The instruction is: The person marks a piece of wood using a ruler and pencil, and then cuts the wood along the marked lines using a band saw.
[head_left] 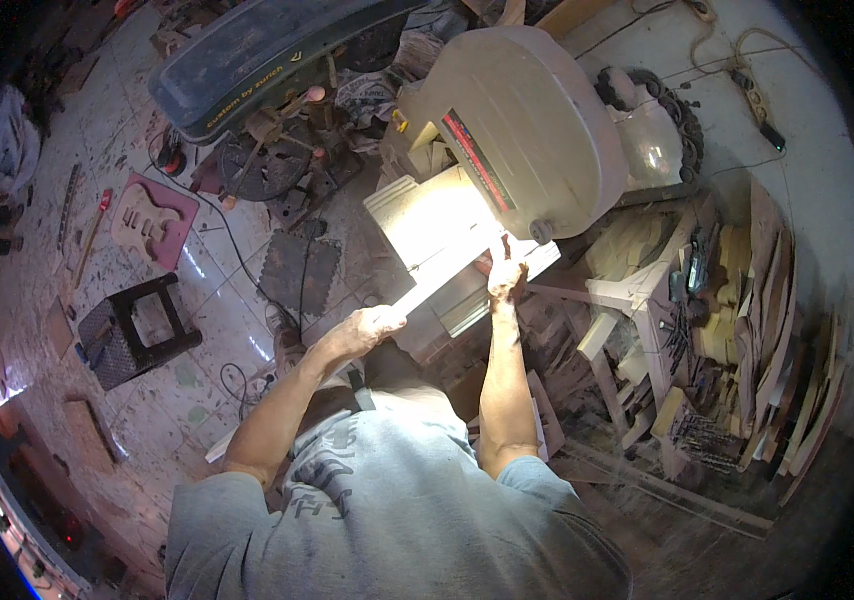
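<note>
A long pale strip of wood (437, 285) lies slantwise over the brightly lit table (392, 212) of a large beige machine (522, 110) with a rounded housing. My left hand (365, 330) is closed round the strip's near left end. Further along, my right hand (507, 275) pinches the strip close beneath the machine's housing; glare partly washes out its fingertips. The housing hides the part of the table behind it, and I cannot make out a blade.
To the right, a wooden rack (637, 290) holds wood offcuts and templates. A pale guitar body (145, 222) lies on a pink board at left, near a black step stool (137, 330). A dark long case (257, 65) sits at the back. Cables cross the dusty tiled floor (187, 400).
</note>
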The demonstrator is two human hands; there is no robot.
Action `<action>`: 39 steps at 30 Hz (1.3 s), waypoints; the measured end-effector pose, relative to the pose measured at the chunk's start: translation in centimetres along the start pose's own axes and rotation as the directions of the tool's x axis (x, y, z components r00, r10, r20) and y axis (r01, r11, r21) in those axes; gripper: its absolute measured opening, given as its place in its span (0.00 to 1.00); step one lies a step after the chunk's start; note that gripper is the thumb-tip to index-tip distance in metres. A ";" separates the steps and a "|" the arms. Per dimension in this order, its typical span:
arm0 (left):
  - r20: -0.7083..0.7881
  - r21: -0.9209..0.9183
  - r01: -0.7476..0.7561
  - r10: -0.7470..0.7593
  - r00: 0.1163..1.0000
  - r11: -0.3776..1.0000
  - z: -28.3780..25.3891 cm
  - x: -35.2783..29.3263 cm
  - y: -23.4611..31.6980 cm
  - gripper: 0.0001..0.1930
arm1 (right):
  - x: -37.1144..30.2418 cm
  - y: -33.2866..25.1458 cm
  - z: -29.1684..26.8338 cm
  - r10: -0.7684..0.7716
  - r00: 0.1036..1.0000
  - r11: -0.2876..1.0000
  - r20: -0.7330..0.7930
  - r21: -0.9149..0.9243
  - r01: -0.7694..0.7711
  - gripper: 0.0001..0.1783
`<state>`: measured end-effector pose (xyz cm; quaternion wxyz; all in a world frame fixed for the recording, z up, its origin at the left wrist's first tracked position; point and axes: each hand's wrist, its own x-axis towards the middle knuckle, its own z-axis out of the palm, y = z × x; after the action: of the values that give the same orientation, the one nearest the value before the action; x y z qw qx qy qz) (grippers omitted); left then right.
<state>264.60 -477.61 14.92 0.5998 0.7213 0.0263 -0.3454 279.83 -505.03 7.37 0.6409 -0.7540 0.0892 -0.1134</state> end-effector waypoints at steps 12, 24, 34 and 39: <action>0.009 0.054 -0.082 0.082 0.997 0.995 0.0 0.1 -0.5 0.19 | 0.6 0.7 -1.0 0.163 0.977 0.966 0.139 -0.226 -0.129 0.23; 0.020 0.057 0.057 -0.058 0.998 0.997 -0.4 -0.4 1.6 0.24 | 0.2 -0.7 -0.9 0.126 0.983 0.985 0.130 -0.136 -0.108 0.23; 0.018 0.012 -0.038 0.038 0.999 0.999 -0.1 -0.3 1.4 0.22 | 1.2 2.7 -2.0 0.049 0.994 0.976 0.095 -0.215 -0.027 0.24; 0.010 0.030 -0.038 0.038 0.999 0.999 -0.4 -0.6 1.6 0.21 | 0.9 1.3 -1.4 0.109 0.983 0.954 0.148 -0.293 -0.062 0.23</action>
<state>265.07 -477.50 16.65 0.5954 0.7289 0.0044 -0.3379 280.35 -506.84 6.31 0.5339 -0.8412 0.0849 -0.0098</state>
